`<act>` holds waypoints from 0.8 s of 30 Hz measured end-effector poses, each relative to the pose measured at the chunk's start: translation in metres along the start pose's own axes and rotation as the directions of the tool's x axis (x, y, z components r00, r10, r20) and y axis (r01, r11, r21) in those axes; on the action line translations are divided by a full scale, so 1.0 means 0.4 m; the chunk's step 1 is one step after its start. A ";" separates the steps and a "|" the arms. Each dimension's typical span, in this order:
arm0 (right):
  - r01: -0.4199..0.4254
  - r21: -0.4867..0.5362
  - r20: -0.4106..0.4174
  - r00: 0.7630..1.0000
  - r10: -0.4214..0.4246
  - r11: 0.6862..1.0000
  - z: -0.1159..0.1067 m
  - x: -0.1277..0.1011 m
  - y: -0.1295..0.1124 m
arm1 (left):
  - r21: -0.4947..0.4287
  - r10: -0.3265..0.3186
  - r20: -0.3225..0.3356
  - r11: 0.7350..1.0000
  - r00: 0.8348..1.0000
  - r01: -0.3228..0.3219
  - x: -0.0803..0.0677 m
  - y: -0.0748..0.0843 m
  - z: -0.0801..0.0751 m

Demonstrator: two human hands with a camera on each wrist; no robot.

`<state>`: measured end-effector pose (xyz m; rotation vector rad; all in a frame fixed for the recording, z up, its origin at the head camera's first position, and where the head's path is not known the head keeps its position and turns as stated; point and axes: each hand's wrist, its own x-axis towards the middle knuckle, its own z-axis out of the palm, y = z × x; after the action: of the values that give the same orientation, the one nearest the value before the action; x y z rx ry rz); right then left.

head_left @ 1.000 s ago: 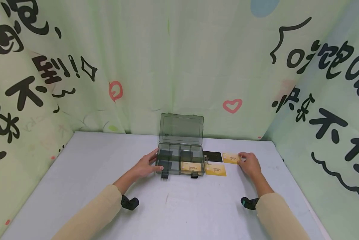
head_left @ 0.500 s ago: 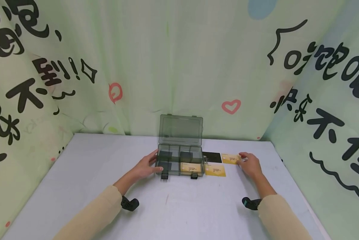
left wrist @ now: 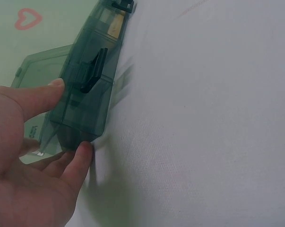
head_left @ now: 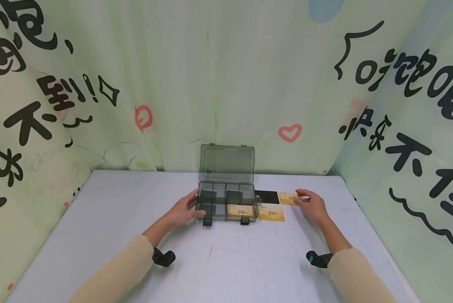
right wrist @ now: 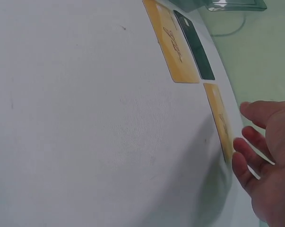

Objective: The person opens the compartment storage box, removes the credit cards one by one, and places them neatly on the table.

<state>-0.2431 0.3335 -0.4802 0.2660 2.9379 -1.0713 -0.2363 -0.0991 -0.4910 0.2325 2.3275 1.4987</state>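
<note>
While the left hand [head_left: 181, 213] steadies the smoky compartment box [head_left: 226, 205] by its near left corner, thumb on the front wall and fingers curled round the end wall, the right hand [head_left: 311, 205] lies over the far yellow card [head_left: 288, 198] with fingers loosely bent, fingertips at the card's right edge; whether the card is pinched or merely touched cannot be told. Box: translucent grey, lid [head_left: 227, 163] standing upright at the back, two black latches hanging at the front; dark cards in the left compartments, one yellow card in the near right compartment. Loose on the surface [head_left: 226, 261], just right of the box: one black card [head_left: 267, 196], one near yellow card [head_left: 271, 213], and the far yellow card beside the black one, all flat. Step in hand, by judgement: picking up the far yellow card for sorting into the box. Next move would call for lifting a thin edge off the flat surface, then carrying the card leftward to a compartment while the box is held firm. Surround: pale green printed curtain [head_left: 226, 84] on three sides.
</note>
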 end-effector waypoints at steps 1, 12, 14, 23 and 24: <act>0.004 0.006 0.000 1.000 -0.004 1.000 0.001 -0.001 -0.002 | -0.001 -0.001 0.001 1.000 1.000 0.001 0.000 -0.001 0.000; 0.025 0.062 0.027 0.999 -0.027 0.998 0.016 -0.023 -0.040 | 0.007 -0.009 -0.002 1.000 1.000 0.009 -0.004 0.000 0.002; 0.037 0.070 0.041 0.998 -0.039 0.997 0.017 -0.027 -0.047 | 0.007 -0.008 -0.001 1.000 1.000 0.008 -0.006 -0.001 0.002; 0.130 0.123 0.066 0.988 -0.139 0.984 0.019 -0.039 -0.089 | -0.004 -0.003 0.008 1.000 1.000 0.003 -0.006 0.011 -0.003; 0.127 0.127 0.071 0.988 -0.137 0.984 0.022 -0.040 -0.094 | -0.002 -0.005 0.008 1.000 1.000 0.005 -0.007 0.012 -0.003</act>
<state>-0.2340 0.2973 -0.4621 0.0273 2.8582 -1.2492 -0.2346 -0.0991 -0.4857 0.2310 2.3187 1.4950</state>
